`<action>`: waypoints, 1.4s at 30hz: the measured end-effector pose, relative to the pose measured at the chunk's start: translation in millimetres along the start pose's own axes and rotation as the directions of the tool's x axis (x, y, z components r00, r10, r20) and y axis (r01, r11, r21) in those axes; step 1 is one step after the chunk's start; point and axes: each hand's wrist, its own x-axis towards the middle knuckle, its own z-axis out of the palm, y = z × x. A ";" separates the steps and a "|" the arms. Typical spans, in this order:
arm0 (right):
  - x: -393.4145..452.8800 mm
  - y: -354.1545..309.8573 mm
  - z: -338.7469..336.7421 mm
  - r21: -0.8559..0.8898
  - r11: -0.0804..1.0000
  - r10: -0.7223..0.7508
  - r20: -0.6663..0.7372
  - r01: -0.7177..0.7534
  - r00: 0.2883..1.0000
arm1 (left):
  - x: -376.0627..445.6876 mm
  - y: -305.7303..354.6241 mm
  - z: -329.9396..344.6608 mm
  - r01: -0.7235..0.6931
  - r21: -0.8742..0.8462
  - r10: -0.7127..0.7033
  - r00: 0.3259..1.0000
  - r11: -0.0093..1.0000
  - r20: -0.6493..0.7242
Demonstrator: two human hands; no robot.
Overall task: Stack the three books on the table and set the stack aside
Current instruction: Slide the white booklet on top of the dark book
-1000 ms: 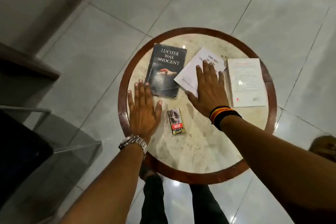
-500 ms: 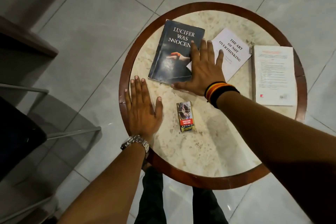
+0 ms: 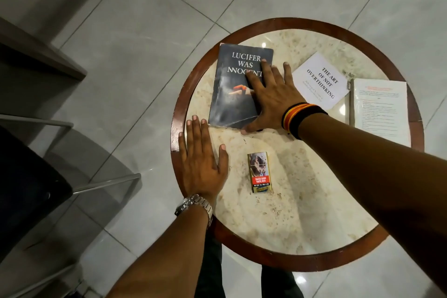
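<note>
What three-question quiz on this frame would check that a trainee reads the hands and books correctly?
1. True or false: the right hand lies on the dark book.
2. Which item lies nearest the left hand? A) white book B) small packet C) pale book at the table's right edge
3. Fill in: the three books lie ____, none on top of another.

Key: 1 true; 2 B; 3 separately.
</note>
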 end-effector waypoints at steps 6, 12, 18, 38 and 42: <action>3.1 -1.4 -3.6 0.036 0.999 -0.030 0.007 0.030 1.000 | 1.2 0.5 -2.1 -0.001 0.001 0.001 1.000 1.000 0.004; -35.9 3.5 10.0 0.408 0.874 0.327 -0.090 -0.265 0.941 | -1.0 -2.0 -0.8 0.007 -0.007 -0.007 0.998 1.000 0.068; -63.1 17.1 27.8 0.358 0.770 0.527 0.110 -0.528 0.843 | 1.3 0.1 -4.3 0.007 -0.014 -0.005 0.995 1.000 0.095; -60.4 10.6 -13.6 0.442 0.885 0.291 -0.278 -0.147 0.915 | 2.4 -3.2 1.4 0.007 0.015 -0.009 0.995 1.000 0.101; -52.2 -16.6 -20.0 0.425 0.905 0.162 -0.370 0.012 0.915 | 0.4 -3.5 2.0 0.005 -0.004 -0.004 0.996 1.000 0.086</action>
